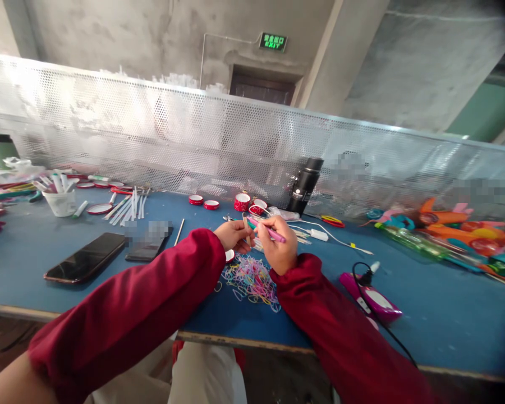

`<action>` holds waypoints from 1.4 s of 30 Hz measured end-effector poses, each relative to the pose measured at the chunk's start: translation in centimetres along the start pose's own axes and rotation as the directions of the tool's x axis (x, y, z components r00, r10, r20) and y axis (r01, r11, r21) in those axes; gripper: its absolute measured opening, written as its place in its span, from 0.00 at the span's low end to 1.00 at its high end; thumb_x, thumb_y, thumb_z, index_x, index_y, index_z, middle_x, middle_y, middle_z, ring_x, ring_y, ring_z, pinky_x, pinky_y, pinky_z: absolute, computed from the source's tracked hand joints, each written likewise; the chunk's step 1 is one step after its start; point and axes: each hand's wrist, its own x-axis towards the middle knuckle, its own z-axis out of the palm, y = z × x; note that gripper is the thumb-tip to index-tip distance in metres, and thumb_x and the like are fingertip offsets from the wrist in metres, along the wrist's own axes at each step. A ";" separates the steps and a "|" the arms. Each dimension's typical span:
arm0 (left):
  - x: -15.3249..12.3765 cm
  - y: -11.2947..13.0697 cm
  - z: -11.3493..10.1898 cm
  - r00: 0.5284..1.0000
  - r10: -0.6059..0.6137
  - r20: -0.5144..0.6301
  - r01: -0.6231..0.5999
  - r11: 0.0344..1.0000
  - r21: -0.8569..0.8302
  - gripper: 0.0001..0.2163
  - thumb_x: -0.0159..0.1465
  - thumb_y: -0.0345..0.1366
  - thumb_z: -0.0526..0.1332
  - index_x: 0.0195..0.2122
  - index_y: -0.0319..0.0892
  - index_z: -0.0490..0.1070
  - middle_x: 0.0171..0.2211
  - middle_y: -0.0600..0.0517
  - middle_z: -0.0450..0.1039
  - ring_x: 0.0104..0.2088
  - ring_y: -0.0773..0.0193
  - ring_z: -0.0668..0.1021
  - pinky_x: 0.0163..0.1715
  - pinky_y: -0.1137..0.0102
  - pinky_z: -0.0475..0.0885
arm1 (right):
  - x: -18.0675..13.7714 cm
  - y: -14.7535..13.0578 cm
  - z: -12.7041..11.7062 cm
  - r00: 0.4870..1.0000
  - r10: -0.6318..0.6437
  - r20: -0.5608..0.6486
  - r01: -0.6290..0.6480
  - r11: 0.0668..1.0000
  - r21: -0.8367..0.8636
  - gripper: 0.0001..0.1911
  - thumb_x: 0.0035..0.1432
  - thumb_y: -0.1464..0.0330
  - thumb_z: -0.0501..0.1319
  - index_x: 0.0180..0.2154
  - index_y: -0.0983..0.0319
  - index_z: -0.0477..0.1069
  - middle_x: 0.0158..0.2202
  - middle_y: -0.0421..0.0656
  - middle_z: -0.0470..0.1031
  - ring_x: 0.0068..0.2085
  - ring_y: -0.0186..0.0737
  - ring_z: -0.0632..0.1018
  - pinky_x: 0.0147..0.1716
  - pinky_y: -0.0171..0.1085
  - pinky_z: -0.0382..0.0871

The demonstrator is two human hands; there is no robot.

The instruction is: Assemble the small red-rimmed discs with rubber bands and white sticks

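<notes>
My right hand (pixel 280 247) is closed around a pink pen-like stick (pixel 269 231) with a teal tip, held slanting over the blue table (pixel 446 303). My left hand (pixel 232 234) is pinched at the teal end of that stick, fingers pressed together. Both arms wear dark red sleeves. Just below the hands lies a loose pile of thin coloured rubber bands (pixel 250 280). A small red and white tape roll (pixel 229 256) sits under my left wrist.
A black phone (pixel 86 258) and a dark flat object (pixel 147 242) lie left. A white cup of sticks (pixel 61 199), loose white sticks (pixel 128 207), red tape rolls (pixel 242 201), a black flask (pixel 305 185), a purple corded device (pixel 372 297) and colourful toys (pixel 450 230) surround. A perforated metal screen (pixel 193 129) backs the table.
</notes>
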 end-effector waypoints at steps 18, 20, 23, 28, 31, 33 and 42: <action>-0.1 0.1 -0.1 1.000 0.005 0.001 -0.005 1.000 -0.009 0.10 0.62 0.39 0.64 0.33 0.38 0.67 0.23 0.53 0.74 0.18 0.70 0.75 0.25 0.73 0.71 | -0.1 0.2 0.1 1.000 0.007 0.015 -0.007 1.000 0.006 0.04 0.61 0.65 0.60 0.35 0.58 0.70 0.32 0.43 0.77 0.35 0.43 0.78 0.34 0.40 0.72; -0.1 0.1 -0.1 1.000 0.009 0.004 -0.009 1.000 -0.006 0.10 0.62 0.39 0.64 0.32 0.38 0.68 0.24 0.52 0.74 0.19 0.70 0.75 0.25 0.72 0.71 | -0.1 0.3 0.1 1.000 0.018 0.003 -0.018 1.000 0.011 0.04 0.61 0.65 0.60 0.36 0.58 0.70 0.32 0.43 0.77 0.36 0.43 0.78 0.34 0.40 0.72; 0.0 0.0 -0.2 1.000 0.007 -0.002 -0.007 1.000 -0.003 0.10 0.63 0.39 0.63 0.32 0.37 0.68 0.25 0.52 0.75 0.19 0.70 0.75 0.25 0.72 0.72 | -0.1 0.3 0.0 1.000 0.018 0.002 -0.018 1.000 0.014 0.04 0.61 0.65 0.60 0.36 0.58 0.70 0.32 0.43 0.77 0.36 0.43 0.78 0.34 0.40 0.72; 0.0 0.0 -0.1 1.000 0.010 0.008 -0.010 1.000 -0.006 0.10 0.62 0.39 0.64 0.32 0.38 0.68 0.23 0.53 0.75 0.19 0.71 0.75 0.24 0.74 0.72 | -0.1 0.0 0.1 1.000 0.029 -0.001 -0.029 0.999 0.017 0.04 0.61 0.65 0.60 0.35 0.58 0.70 0.31 0.42 0.77 0.35 0.43 0.78 0.34 0.40 0.72; -0.1 0.1 -0.1 1.000 0.007 0.006 -0.007 1.000 -0.012 0.08 0.64 0.37 0.62 0.32 0.37 0.67 0.23 0.53 0.74 0.18 0.71 0.75 0.23 0.75 0.71 | -0.1 0.0 0.1 1.000 0.020 0.003 -0.020 1.000 0.022 0.04 0.61 0.65 0.60 0.35 0.58 0.70 0.31 0.43 0.77 0.34 0.43 0.78 0.35 0.40 0.71; -0.1 0.1 0.0 1.000 -0.001 -0.005 0.001 1.000 -0.015 0.08 0.65 0.36 0.61 0.32 0.37 0.67 0.23 0.53 0.74 0.18 0.71 0.75 0.23 0.75 0.71 | -0.1 0.0 0.1 1.000 0.012 0.006 -0.012 1.000 0.027 0.03 0.61 0.66 0.60 0.35 0.58 0.70 0.30 0.42 0.77 0.34 0.43 0.78 0.35 0.40 0.71; 0.2 -0.3 -0.3 1.000 0.005 0.014 -0.004 0.999 -0.032 0.12 0.61 0.42 0.65 0.34 0.38 0.67 0.23 0.53 0.75 0.19 0.70 0.76 0.24 0.74 0.72 | -0.1 0.0 0.1 1.000 -0.013 0.011 0.013 1.000 -0.007 0.03 0.61 0.66 0.60 0.35 0.58 0.70 0.32 0.43 0.77 0.36 0.43 0.78 0.35 0.40 0.71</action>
